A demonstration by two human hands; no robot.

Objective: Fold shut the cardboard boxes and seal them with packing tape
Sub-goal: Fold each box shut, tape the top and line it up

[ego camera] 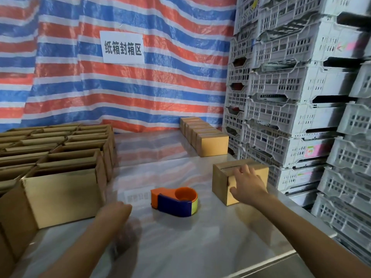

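Table point(180, 247): right hand point(248, 184) spread on box point(220, 182)

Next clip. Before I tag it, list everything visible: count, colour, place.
Open boxes: many, exact count unclear, brown, packed together at left.
Closed boxes: a row of several, brown, back right.
Single closed box: one, brown, near right.
Tape dispenser: one, orange and blue, centre, untouched.
Table: one, shiny grey, under it all.
Tarp: one, red, blue and white stripes, behind.
Sign: one, white with dark characters, on the tarp.
Crates: many, pale grey, stacked at right.
Left hand: blurred, beside the nearest open box.
Right hand: fingers spread on the single closed box.
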